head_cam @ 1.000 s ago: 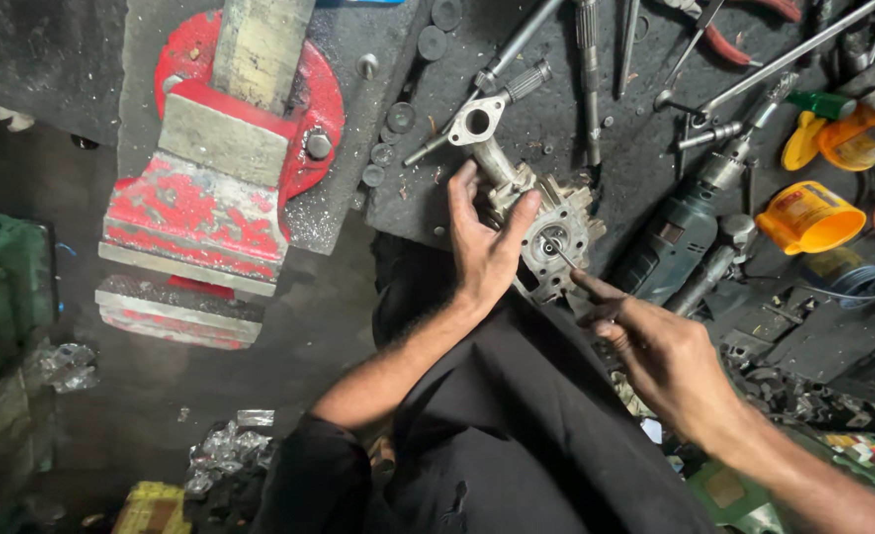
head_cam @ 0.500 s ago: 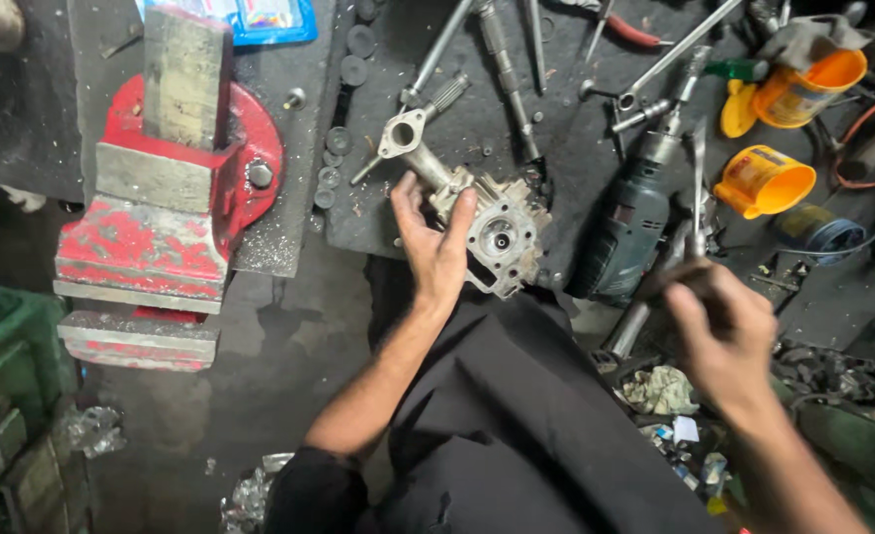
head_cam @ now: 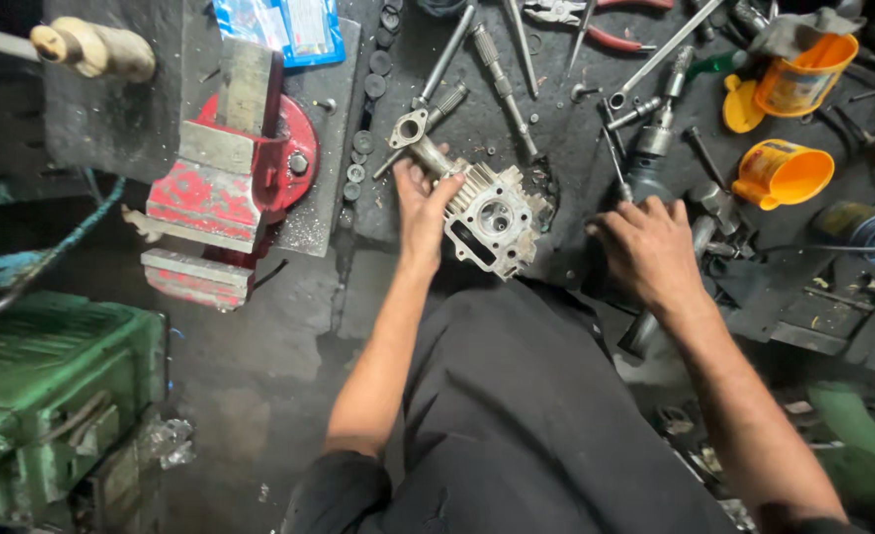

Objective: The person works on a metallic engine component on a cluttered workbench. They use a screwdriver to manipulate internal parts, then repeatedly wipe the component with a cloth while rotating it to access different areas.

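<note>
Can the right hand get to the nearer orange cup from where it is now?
Probably yes. The right hand rests palm-down on the bench by the power drill, and the orange cup lies on its side just beyond, to its right. Only low metal parts lie between; nothing tall blocks the way.

2 orange cups, 1 red vise, 1 cyl. head, 1 drill.

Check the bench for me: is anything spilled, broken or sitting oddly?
Nothing looks spilled or broken. One orange cup lies tipped on its side near the right hand, with no liquid visible around it. The left hand steadies the finned metal engine part at the bench edge. Tools lie scattered loosely.
</note>
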